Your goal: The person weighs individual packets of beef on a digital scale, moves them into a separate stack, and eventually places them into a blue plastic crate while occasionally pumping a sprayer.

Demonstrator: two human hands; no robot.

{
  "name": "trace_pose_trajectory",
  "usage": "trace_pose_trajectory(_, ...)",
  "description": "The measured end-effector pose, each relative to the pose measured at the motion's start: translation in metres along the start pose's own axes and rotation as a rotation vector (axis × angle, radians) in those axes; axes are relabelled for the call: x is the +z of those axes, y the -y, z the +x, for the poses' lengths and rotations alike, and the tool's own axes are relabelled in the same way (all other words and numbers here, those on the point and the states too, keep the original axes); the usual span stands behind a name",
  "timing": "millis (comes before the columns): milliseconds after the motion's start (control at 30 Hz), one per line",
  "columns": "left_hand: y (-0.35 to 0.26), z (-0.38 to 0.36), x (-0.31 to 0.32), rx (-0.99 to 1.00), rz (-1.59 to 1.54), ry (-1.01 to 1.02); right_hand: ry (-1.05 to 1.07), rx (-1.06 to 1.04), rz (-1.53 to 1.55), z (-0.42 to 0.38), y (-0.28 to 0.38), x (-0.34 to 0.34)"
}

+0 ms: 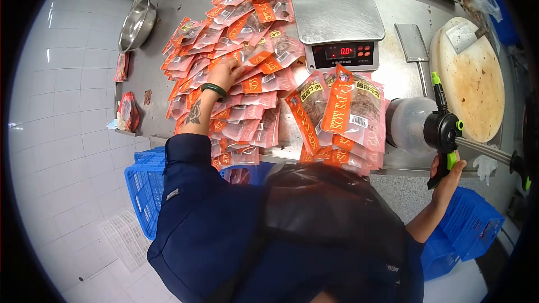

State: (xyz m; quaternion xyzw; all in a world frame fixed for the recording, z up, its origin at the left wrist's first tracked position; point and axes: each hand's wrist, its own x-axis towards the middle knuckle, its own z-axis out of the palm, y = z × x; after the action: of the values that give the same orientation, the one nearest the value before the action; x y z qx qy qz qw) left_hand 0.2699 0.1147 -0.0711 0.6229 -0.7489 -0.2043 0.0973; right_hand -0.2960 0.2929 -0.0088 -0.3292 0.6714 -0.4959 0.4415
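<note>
My left hand (226, 73), with a green bangle at the wrist, reaches over a spread pile of red-and-clear plastic food packets (247, 115) marked "SOY SAUCE". Its fingers are bent and closed on the edge of a packet (255, 53) in the upper part of the pile; the fingertips are partly hidden. In my right hand (447, 182) is the black handle of a pressure sprayer (407, 122) with a cloudy clear tank and green parts. The sprayer's tank lies close to a second stack of the same packets (353, 106) at the table's front edge.
Behind the second stack stands a digital scale (339, 17) reading 0.0. To its right are a flat metal scraper (412, 45) and a round cutting board (469, 78) with a blade on it. A steel bowl (137, 24) sits at left; blue crates (143, 191) stand below.
</note>
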Motion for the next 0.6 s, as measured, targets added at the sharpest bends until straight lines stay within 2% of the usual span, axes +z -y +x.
trace_pose_trajectory(67,-0.004,0.009,-0.001,-0.136,0.0,-0.032,0.046,-0.028,-0.034,0.0,0.001,-0.001)
trace_pose_trajectory(167,0.015,0.027,0.018,-0.462,-0.574,0.12,0.031,-0.005,-0.007,0.002,-0.006,-0.007)
trace_pose_trajectory(233,0.022,0.031,0.024,-0.421,-0.592,0.077,0.048,-0.027,-0.004,0.0,-0.002,-0.003)
trace_pose_trajectory(300,0.024,0.025,0.028,-0.315,-0.663,0.215,0.065,-0.042,-0.002,-0.001,-0.002,-0.003)
trace_pose_trajectory(333,0.012,0.019,0.025,-0.161,-0.329,0.222,0.066,-0.036,0.002,0.0,-0.004,-0.005)
trace_pose_trajectory(400,-0.017,0.007,0.024,-0.043,0.237,0.061,0.067,-0.027,0.012,0.0,-0.006,-0.005)
trace_pose_trajectory(433,-0.028,0.006,0.028,-0.097,0.372,0.077,0.034,-0.018,0.011,0.0,-0.007,-0.004)
trace_pose_trajectory(467,-0.038,0.004,0.029,-0.096,0.375,0.078,0.002,-0.013,0.009,0.0,-0.006,-0.003)
trace_pose_trajectory(533,-0.054,0.0,0.031,-0.034,0.622,0.007,0.03,-0.027,0.0,-0.001,-0.004,-0.002)
trace_pose_trajectory(567,-0.05,0.003,0.031,0.031,0.712,0.0,0.057,-0.044,-0.01,-0.001,-0.002,-0.002)
trace_pose_trajectory(600,-0.041,0.012,0.025,-0.005,0.723,0.041,0.052,-0.046,-0.008,-0.001,-0.001,-0.002)
